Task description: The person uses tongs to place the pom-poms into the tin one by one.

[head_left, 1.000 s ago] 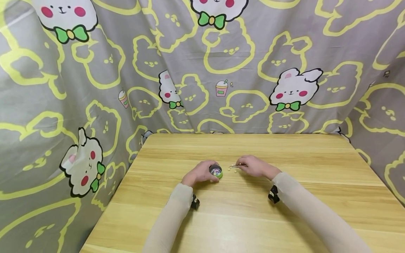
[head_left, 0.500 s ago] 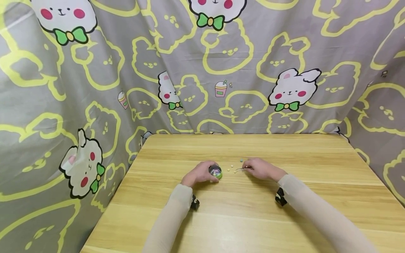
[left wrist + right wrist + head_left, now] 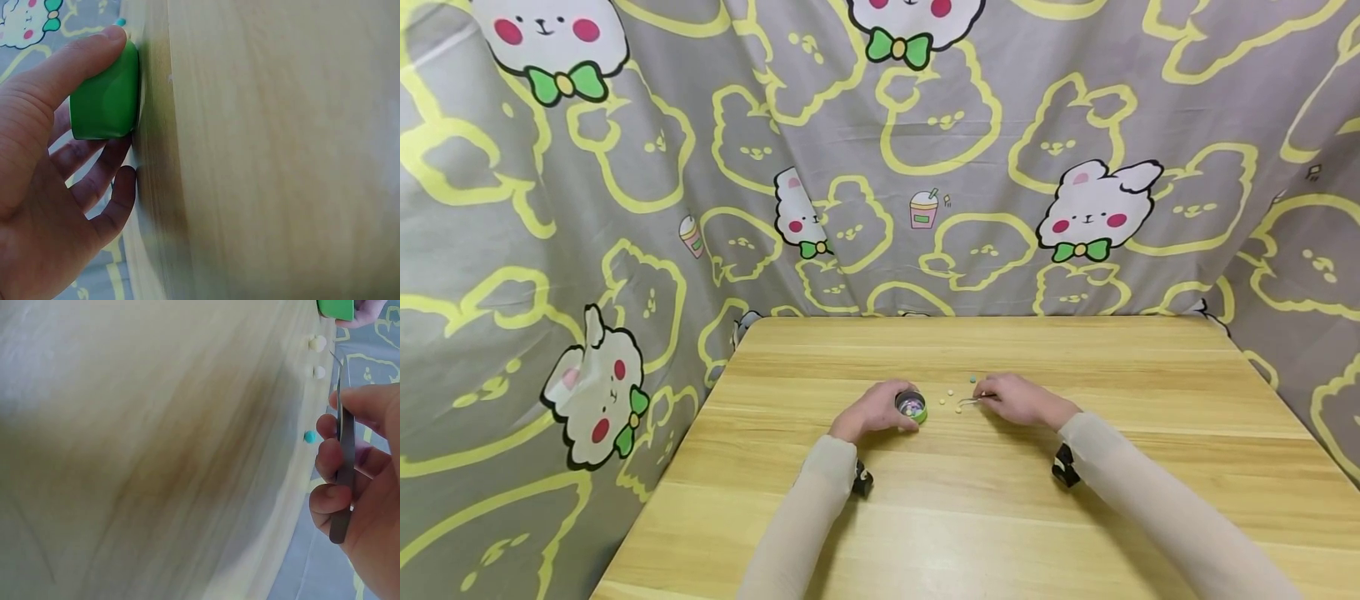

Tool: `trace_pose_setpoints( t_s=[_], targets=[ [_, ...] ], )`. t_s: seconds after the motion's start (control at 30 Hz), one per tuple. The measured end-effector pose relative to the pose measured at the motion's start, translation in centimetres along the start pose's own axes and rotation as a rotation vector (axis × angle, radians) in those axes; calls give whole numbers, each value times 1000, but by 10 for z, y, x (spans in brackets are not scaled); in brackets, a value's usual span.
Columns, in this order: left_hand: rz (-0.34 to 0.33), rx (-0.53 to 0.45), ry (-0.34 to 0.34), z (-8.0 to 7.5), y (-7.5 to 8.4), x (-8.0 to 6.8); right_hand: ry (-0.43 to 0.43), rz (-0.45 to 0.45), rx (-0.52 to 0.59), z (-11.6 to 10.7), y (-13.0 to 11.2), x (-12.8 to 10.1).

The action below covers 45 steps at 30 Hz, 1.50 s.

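My left hand (image 3: 880,407) curls round a small round green container (image 3: 919,417), which stands upright on the table with pastel beads inside. In the left wrist view, the thumb lies along the green wall (image 3: 105,103) and fingers reach round the other side. To the right, my right hand (image 3: 1017,398) pinches dark metal tweezers (image 3: 345,469), their thin curved tips pointing left toward the container. Near the tips lie a yellow bead (image 3: 958,410), another yellow bead (image 3: 942,402) and a pale bead (image 3: 951,392). A teal bead (image 3: 973,380) sits farther back. Nothing visible is between the tips.
The wooden table (image 3: 955,517) extends round both hands. A grey curtain (image 3: 865,133) with cartoon print hangs behind its back edge and along both sides. Black wrist cameras, such as the right one (image 3: 1064,467), hang under the sleeves near the tabletop.
My right hand and the tweezers have shifted right, uncovering the teal bead. Most recently the tips have lifted slightly off the nearest yellow bead. The left hand and container stay put.
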<state>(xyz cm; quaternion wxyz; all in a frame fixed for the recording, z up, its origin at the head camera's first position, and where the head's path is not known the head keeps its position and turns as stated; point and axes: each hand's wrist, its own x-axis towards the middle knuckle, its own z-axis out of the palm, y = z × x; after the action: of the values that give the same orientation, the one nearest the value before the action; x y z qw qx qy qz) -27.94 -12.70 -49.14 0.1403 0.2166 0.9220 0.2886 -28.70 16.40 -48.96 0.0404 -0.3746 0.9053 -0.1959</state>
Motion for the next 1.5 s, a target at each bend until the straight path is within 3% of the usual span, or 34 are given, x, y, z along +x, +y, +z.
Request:
trace_pose_setpoints(
  t_s=[0.57,0.8,1.2,1.5],
  targets=[
    [12,16,2,-2,3,-1,-7,-25,-14,5,1,-1],
    [9,6,8,-2,3,0,27,-98,-30,2,2,-3],
    [24,16,17,-2,2,0,83,-110,-7,-8,2,0],
    [20,3,12,-1,2,-1,117,-181,-11,-15,-8,7]
  ],
)
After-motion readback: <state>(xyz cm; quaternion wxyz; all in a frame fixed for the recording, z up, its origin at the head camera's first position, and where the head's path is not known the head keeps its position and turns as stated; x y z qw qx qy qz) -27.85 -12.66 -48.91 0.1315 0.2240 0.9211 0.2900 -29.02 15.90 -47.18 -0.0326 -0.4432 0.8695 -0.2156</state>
